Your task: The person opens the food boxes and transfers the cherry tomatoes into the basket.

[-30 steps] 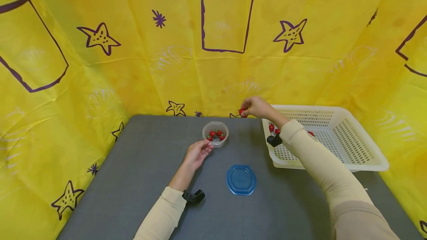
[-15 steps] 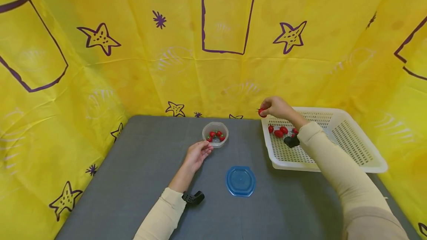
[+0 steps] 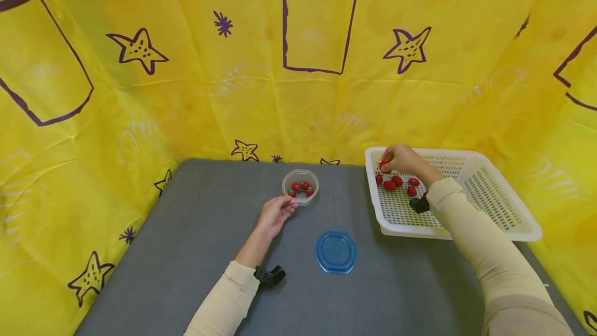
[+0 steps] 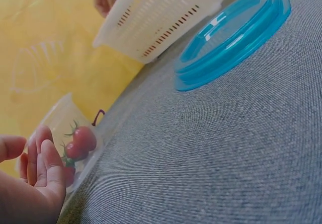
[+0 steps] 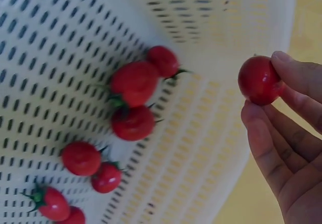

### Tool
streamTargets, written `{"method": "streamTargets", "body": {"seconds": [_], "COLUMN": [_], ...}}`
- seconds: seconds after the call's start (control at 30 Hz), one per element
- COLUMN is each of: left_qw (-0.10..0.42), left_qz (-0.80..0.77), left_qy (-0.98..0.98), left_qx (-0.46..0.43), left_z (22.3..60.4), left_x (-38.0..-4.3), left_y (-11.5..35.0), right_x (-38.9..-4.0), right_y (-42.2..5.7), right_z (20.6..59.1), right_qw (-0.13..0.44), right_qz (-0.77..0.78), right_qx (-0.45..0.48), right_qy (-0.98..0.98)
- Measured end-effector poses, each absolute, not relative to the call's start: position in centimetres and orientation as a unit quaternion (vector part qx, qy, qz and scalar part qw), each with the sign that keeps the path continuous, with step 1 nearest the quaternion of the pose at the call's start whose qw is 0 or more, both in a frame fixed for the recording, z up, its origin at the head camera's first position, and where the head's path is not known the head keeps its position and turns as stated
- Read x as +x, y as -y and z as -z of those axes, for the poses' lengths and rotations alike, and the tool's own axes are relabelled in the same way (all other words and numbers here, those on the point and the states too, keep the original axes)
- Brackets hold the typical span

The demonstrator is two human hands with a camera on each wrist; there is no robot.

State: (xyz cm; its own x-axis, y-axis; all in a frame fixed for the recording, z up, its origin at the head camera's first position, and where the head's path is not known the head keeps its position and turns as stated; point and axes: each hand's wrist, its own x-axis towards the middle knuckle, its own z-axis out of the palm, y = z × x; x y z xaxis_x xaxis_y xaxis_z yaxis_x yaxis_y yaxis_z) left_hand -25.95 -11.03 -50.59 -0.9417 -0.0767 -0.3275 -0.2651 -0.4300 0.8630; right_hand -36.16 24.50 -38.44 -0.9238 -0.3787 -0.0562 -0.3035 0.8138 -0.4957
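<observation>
Tub (image 3: 305, 202) with cherry tomatoes (image 3: 305, 186) in it is behind the lid (image 3: 336, 252), bit left — basket (image 3: 406, 231) with more tomatoes (image 3: 389, 186) is behind-right.

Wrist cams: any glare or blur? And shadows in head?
Left wrist: white glints on the lid; right wrist: small highlight on the held tomato, while the tomatoes in the basket look softer; head: soft shadow on the table in front of the basket; both wrist views look dimmer than head.

Yellow starfish-print curtain (image 3: 317, 97), grey tabletop (image 3: 210, 211)
</observation>
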Motion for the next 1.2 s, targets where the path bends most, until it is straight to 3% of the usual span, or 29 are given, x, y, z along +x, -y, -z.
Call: {"method": "streamTargets", "body": {"seconds": [0.53,0.8,1.2], "left_qw": [0.058,0.061,0.067], "left_qz": [-0.833,-0.827,-0.826], "left_qy": [-0.528,-0.536,-0.535], "left_qx": [-0.156,-0.159,-0.162], "left_z": [50.4,50.3,50.6], "left_x": [-25.8,-25.6,-25.8], "left_y": [11.3,11.3,11.4], "right_x": [-36.3,-36.0,-35.8], "right_y": [-24.4,-23.8,-23.7], "right_z": [42.3,43.5,43.8], "right_qw": [0.118,0.201,0.191], "right_qz": [0.152,0.164,0.134], "right_qx": [-0.232,-0.226,-0.23], "right_qy": [-0.954,-0.939,-0.945]}}
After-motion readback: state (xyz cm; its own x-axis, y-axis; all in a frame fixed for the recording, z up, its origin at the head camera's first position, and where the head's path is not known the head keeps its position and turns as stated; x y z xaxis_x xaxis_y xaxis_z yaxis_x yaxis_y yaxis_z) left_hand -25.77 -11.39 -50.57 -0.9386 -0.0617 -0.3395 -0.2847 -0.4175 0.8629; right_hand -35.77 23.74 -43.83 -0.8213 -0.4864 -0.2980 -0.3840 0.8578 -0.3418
